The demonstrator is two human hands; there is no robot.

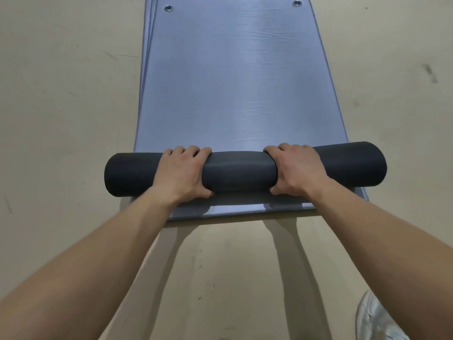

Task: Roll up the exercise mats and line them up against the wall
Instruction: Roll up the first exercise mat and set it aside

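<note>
On mats (232,82): one roll (242,173), two hands (182,171) (297,168)

I count two hands, the left hand (182,171) and the right hand (297,168); one dark roll (241,171); at least two mats, the part-rolled mat (232,82) and a flat mat (220,210) beneath it; further layered edges at the left I cannot count; two metal eyelets, a left eyelet (168,8) and a right eyelet (297,3); one white shoe (375,320).

Both bare arms reach straight out, left hand (182,171) and right hand (296,168) side by side, fingers (193,151) curled over the mat roll (242,171), thumbs on its near side.
</note>
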